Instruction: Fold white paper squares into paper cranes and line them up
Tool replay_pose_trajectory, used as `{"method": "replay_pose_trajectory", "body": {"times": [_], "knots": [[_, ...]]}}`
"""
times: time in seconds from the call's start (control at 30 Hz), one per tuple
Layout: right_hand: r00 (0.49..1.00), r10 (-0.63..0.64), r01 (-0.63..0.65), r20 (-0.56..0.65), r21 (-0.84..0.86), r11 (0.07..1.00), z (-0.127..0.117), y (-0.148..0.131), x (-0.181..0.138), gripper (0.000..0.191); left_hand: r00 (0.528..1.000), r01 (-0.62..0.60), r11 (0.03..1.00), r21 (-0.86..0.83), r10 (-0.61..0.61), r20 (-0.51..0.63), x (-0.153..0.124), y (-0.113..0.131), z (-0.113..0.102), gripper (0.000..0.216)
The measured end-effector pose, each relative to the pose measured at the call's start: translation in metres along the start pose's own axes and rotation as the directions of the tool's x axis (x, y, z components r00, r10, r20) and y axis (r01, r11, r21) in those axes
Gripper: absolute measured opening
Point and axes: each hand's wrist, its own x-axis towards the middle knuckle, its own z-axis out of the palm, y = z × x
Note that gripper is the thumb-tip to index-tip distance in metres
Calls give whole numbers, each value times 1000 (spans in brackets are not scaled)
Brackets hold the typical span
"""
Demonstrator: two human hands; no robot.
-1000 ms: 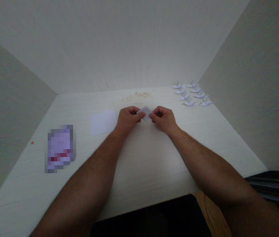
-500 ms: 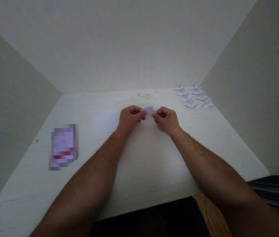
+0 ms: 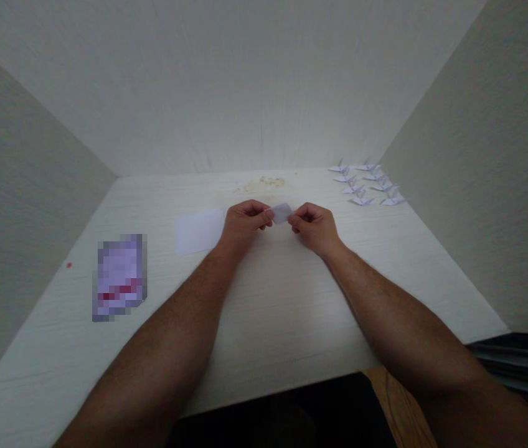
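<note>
The left hand [image 3: 245, 219] pinches a small white paper [image 3: 281, 213] between thumb and fingers at its left corner, and the right hand [image 3: 316, 225] has thumb and fingertips closed at the opposite edge. The paper is held between the two hands above the middle of the table [image 3: 282, 298]. It is too small in view for any creases to be read.

A second ago it showed as a fuller diamond; now it looks flatter and more slanted, and the right hand sits slightly farther from the left. That suggests the piece is being turned or adjusted within the grip (a small change), so the work seems to remain with this one paper.

Just beside the left wrist lies a larger white sheet [image 3: 198, 231], flat on the table; whether the wrist touches it cannot be told. Beyond the hands, a brownish stain [image 3: 266, 183] marks the tabletop near the back wall [image 3: 245, 87]. Toward the far right corner stand paper cranes [image 3: 362, 201] in two rows, unchanged in their arrangement. Well to the left lies a purple item with a red band [image 3: 119, 264], its details blurred out, with a small red spot [image 3: 69, 265] farther left.
</note>
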Motion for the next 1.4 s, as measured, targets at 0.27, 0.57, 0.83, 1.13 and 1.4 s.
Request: {"method": "replay_pose_trajectory", "body": {"times": [0.27, 0.57, 0.83, 1.13, 1.4], "knots": [[1000, -2, 2, -10, -12, 1000, 0, 1, 0, 23, 1000, -2, 1000, -29, 2, 4, -2, 5, 2, 21], [1000, 7, -7, -14, 10, 1000, 0, -1, 0, 21, 999, -30, 998, -57, 32, 27, -2, 3, 1, 13], [1000, 5, -6, 20, 22, 1000, 0, 0, -2, 21, 999, -19, 996, -90, 21, 24, -2, 4, 1, 13], [1000, -12, 12, 16, -15, 1000, 0, 3, -1, 24, 999, -4, 1000, -16, 5, 34, -4, 5, 2, 23], [1000, -3, 4, 29, -33, 999, 1, 0, -2, 24, 999, -7, 979, 202, -1, 38, -5, 7, 2, 24]]}}
